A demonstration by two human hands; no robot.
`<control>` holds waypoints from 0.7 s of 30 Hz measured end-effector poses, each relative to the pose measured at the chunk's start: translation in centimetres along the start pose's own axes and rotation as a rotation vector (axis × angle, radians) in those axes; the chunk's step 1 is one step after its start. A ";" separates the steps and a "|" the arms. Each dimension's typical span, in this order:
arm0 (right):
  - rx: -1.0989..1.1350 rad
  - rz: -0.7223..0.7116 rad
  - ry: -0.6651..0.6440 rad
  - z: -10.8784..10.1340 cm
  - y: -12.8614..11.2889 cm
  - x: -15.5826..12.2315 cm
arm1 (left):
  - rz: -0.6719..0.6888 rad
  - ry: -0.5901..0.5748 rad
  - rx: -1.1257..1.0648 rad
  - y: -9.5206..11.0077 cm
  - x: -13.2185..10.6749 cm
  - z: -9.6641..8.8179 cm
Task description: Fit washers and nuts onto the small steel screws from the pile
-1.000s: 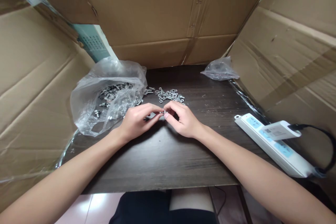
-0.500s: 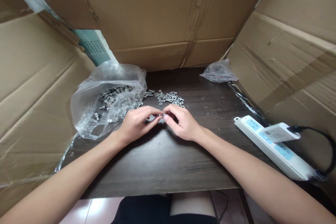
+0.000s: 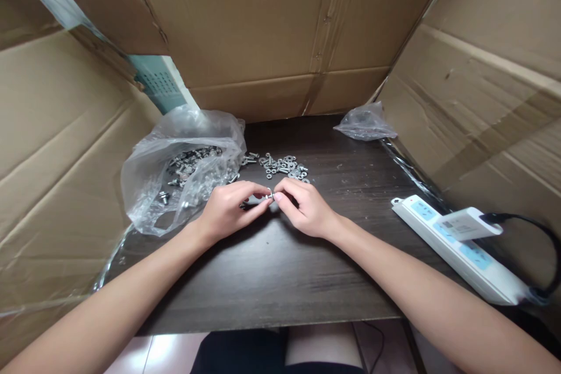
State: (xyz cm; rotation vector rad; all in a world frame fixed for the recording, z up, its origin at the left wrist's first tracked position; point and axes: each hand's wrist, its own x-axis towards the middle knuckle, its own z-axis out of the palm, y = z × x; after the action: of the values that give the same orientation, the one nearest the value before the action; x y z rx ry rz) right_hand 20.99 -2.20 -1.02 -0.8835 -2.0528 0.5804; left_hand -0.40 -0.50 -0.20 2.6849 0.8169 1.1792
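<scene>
My left hand (image 3: 230, 208) and my right hand (image 3: 302, 205) meet fingertip to fingertip over the middle of a dark wooden table (image 3: 272, 269). Both pinch one small metal screw part (image 3: 269, 195) between thumb and fingers. Just behind the hands lies a loose pile of small metal nuts, washers and screws (image 3: 283, 165). To the left stands an open clear plastic bag (image 3: 175, 169) with several more screws inside.
Cardboard walls (image 3: 263, 29) enclose the table on the left, back and right. A small crumpled plastic bag (image 3: 364, 124) lies at the back right. A white power strip (image 3: 460, 248) with a plugged-in adapter and black cable sits at the right edge.
Both hands stay together on the small part, with only slight finger movement. The view has shifted a little downward.
</scene>
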 end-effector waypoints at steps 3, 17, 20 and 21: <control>0.012 0.011 -0.016 0.0 0.0 0.0 | 0.005 -0.018 0.019 0.0 0.0 0.0; -0.046 0.007 -0.064 0.0 -0.2 0.1 | 0.028 -0.057 0.024 -0.1 -0.1 -0.1; -0.068 -0.015 -0.070 0.0 0.0 0.1 | 0.037 -0.051 0.025 0.0 -0.1 0.0; -0.082 -0.017 -0.070 0.0 0.1 0.1 | 0.038 -0.050 0.025 0.0 -0.1 0.1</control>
State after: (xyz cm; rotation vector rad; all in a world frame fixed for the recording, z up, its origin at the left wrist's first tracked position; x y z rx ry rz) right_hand 20.95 -2.06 -1.00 -0.9034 -2.1585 0.5281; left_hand -0.39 -0.54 -0.30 2.7498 0.7824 1.1119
